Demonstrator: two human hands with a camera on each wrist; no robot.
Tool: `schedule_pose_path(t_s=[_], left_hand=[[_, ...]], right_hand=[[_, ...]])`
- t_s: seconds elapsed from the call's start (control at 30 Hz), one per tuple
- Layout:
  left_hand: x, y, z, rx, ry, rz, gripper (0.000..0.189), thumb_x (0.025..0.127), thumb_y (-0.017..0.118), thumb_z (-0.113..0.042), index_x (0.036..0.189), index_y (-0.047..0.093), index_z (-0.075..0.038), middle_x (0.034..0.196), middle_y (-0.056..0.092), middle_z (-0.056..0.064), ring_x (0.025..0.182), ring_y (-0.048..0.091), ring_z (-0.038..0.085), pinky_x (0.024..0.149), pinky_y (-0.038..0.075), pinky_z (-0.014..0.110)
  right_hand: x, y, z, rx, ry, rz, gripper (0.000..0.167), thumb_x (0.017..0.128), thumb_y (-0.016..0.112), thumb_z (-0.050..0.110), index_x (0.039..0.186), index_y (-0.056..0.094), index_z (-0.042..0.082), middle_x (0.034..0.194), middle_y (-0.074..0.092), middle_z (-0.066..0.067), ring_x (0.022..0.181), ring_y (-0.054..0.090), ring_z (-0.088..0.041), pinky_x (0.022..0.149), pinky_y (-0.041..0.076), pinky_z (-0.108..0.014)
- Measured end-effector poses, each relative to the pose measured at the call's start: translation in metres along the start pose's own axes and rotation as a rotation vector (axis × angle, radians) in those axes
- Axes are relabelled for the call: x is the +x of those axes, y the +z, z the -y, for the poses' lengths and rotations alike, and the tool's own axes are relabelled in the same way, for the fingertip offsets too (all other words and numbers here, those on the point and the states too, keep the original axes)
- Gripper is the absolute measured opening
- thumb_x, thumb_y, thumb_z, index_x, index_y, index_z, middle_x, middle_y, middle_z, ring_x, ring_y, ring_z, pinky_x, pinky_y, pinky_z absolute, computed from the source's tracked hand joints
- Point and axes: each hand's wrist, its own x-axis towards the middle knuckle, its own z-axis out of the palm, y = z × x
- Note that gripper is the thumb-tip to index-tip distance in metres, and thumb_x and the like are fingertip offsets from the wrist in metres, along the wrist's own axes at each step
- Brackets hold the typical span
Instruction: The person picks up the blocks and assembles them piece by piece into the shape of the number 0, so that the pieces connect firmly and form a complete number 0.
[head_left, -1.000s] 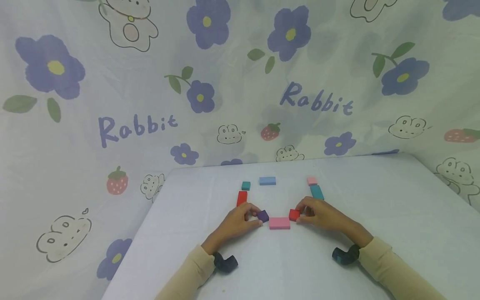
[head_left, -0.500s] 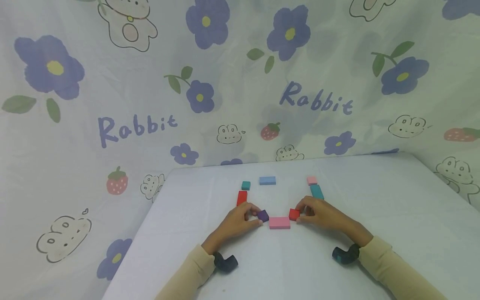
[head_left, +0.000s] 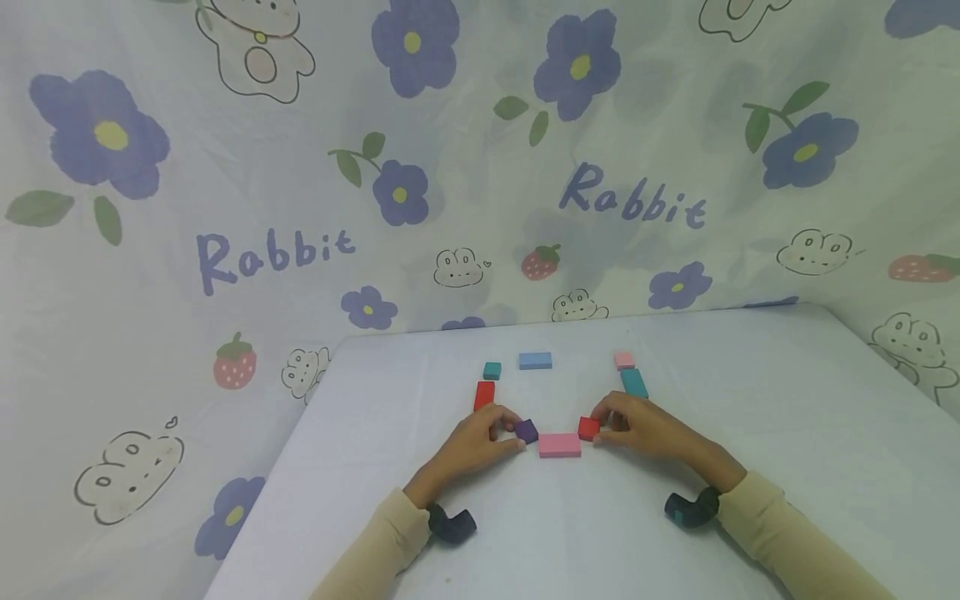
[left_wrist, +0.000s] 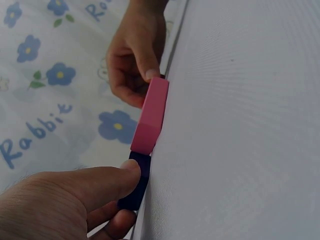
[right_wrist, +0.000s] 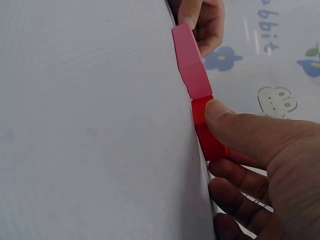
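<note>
My left hand (head_left: pixel 476 442) pinches a small dark purple block (head_left: pixel 527 431) between thumb and fingers, at the left end of a flat pink rectangular block (head_left: pixel 559 446). At that block's other end, my right hand (head_left: pixel 637 427) pinches a small red block (head_left: pixel 588 428). The left wrist view has the purple block (left_wrist: pixel 136 187) right up against the pink block (left_wrist: pixel 151 116), under my thumb. Likewise in the right wrist view, the red block (right_wrist: pixel 207 127) meets the end of the pink block (right_wrist: pixel 192 65). Both small blocks sit turned at an angle on the white tabletop.
Behind my left hand lie a red rectangular block (head_left: pixel 484 395) and a small teal block (head_left: pixel 492 371). A light blue block (head_left: pixel 536 361) lies at the back. Beyond my right hand are a teal rectangular block (head_left: pixel 633 383) and a small pink block (head_left: pixel 624 361). A printed curtain (head_left: pixel 480 183) hangs behind.
</note>
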Motion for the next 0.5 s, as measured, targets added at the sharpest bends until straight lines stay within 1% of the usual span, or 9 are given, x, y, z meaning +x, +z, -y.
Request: schedule_pose_path(t_s=[0.5], left_hand=[[0.0002,-0.0001,0.0008,-0.010,-0.008,0.006,0.030,0.089,0.074,-0.035,0.116,0.068,-0.025,0.097,0.060,-0.009,0.079,0.051,0.010,0.066,0.044,0.023]], right_hand=[[-0.0009,-0.0008,-0.0018,0.001,0.002,0.017,0.029,0.085,0.080,0.025,0.109,0.065,0.018,0.091,0.059,0.008,0.081,0.054,-0.009,0.070,0.051,-0.019]])
